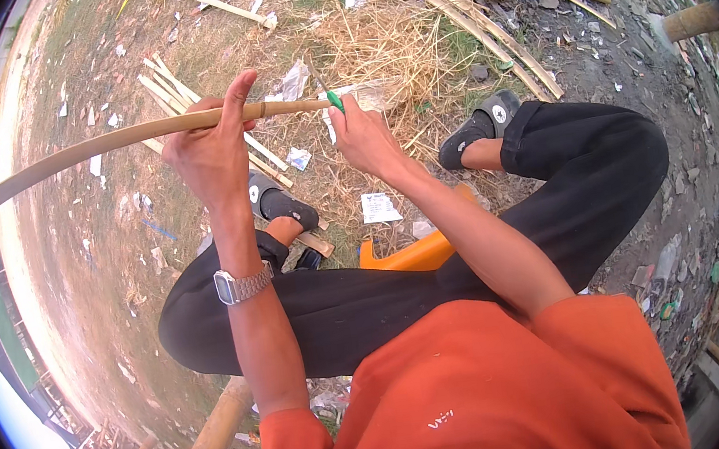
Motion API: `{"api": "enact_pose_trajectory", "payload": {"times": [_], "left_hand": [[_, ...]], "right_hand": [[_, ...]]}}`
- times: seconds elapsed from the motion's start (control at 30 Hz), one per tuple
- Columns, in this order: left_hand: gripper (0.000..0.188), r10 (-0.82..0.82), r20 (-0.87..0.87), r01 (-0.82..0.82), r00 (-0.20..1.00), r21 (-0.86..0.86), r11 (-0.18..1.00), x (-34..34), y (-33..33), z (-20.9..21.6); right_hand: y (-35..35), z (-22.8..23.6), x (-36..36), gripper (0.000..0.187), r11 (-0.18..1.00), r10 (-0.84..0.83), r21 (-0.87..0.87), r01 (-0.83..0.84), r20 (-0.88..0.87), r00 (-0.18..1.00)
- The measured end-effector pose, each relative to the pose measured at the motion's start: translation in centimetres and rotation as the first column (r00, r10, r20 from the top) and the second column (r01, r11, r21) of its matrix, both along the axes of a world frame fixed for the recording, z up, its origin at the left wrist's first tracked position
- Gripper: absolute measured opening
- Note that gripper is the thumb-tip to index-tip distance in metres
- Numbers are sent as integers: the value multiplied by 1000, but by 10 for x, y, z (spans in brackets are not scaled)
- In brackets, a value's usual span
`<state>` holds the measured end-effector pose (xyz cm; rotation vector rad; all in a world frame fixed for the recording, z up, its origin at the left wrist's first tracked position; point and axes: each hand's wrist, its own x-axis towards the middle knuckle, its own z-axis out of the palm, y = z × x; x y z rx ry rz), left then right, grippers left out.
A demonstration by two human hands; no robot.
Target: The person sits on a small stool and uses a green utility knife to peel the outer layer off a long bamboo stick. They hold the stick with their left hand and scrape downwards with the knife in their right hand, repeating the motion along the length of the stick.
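Observation:
A long bamboo strip (102, 145) curves in from the far left and runs across in front of me. My left hand (212, 161) is closed around it near its right end, with the thumb sticking up and the fingers underneath. In my right hand (365, 142) is a small knife (335, 100) with a green handle. Its thin blade points up and away, right beside the strip's tip. The fingers of that hand are wrapped round the handle and partly hidden. Whether the blade touches the bamboo, I cannot tell.
Split bamboo strips (171, 91) lie beyond my left hand, and longer ones (478, 20) at the far right. Straw shavings (393, 52) cover the ground between. An orange plastic piece (416, 255) shows under my legs. Bamboo poles (212, 445) stand behind on the left. Litter is scattered around.

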<state>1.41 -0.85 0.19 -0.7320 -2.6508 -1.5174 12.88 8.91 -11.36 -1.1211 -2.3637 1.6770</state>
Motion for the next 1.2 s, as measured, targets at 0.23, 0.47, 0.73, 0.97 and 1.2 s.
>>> {"api": "enact_pose_trajectory", "payload": {"times": [0.23,0.47,0.73,0.97,1.2], "left_hand": [[27,-202,-61,205,977,42,978,-6,-6,-5],[17,-262,-45,264,964,47,963,-1,-10,-8],[12,-334,-83,339,939,62,939,-2,-3,-13],[21,-233,-49,235,971,38,971,-2,-2,-8],[26,-199,-25,201,980,51,978,3,1,-5]], "right_hand": [[-42,55,19,32,989,86,127,-73,-102,991],[-34,16,19,33,972,100,214,-100,11,995],[-27,10,21,34,972,102,207,-106,31,994],[-40,36,17,34,982,104,160,-98,-31,994],[-29,31,13,34,982,101,160,-102,17,995]]}}
